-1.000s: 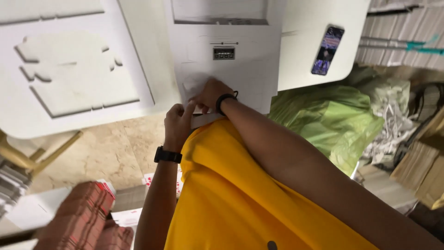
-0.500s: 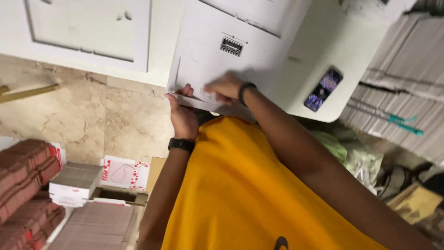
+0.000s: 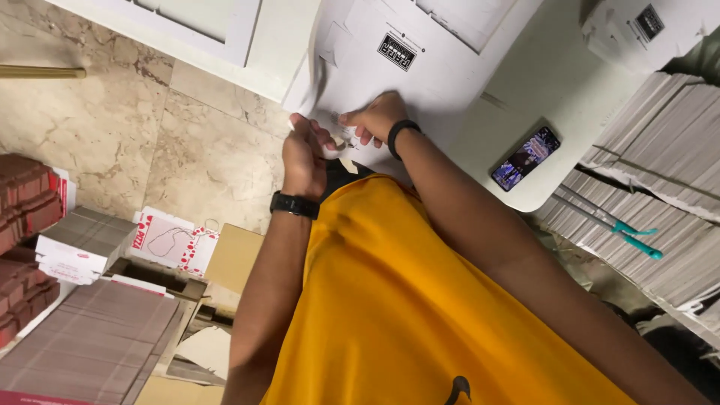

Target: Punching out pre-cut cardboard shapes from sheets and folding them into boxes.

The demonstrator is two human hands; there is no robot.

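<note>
A white die-cut cardboard sheet (image 3: 420, 67) lies on the white table (image 3: 555, 82), one narrow strip of it curling up at its left edge. My left hand (image 3: 302, 154), with a black watch on the wrist, is closed around the sheet's near corner. My right hand (image 3: 373, 117), wearing a black wristband, sits right beside it with fingers curled, pinching a small flap of the same sheet. The two hands almost touch. My yellow shirt hides the table's near edge.
A phone (image 3: 526, 157) with a lit screen lies on the table to the right. Stacks of flat grey cardboard (image 3: 660, 172) and a teal-handled tool (image 3: 634, 234) fill the right side. Brown flat boxes (image 3: 97, 337) and red-and-white printed blanks (image 3: 169, 240) lie on the marble floor (image 3: 112, 127) at left.
The view has swung down and left, showing more floor and box stacks. Both hands stayed at the sheet's near edge, and the strip at its left edge now stands up.
</note>
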